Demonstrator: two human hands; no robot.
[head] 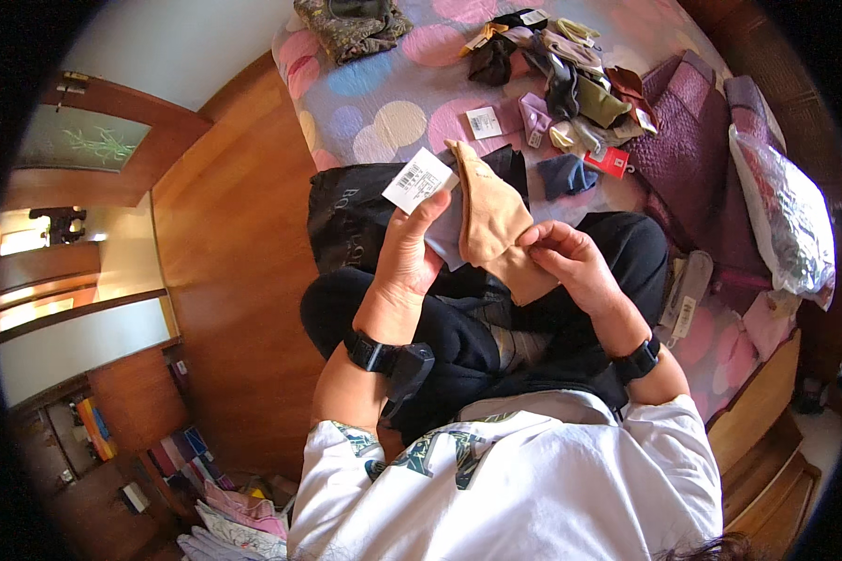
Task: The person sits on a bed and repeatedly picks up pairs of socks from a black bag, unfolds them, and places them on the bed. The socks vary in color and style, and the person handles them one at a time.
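Note:
Before me, above my crossed legs, my left hand [415,242] holds a white printed tag [419,181] under its thumb, together with a grey-blue cloth piece [445,231]. Tan socks [492,210] hang beside that tag, their toe ends pointing up. The fingers of my right hand [561,256] pinch the tan fabric near its folded lower part. Behind both hands lies a black bag [347,217] with lettering. A dark blue folded sock [567,175] rests on the bed just beyond, near a red tag [607,161].
On the dotted bedspread [400,123] lie a pile of tagged socks [575,77], a folded patterned garment [354,31], a purple quilted garment [680,140], a clear plastic package [786,210] and a grey tagged item [689,284]. Wooden floor [231,231] borders the bed at left.

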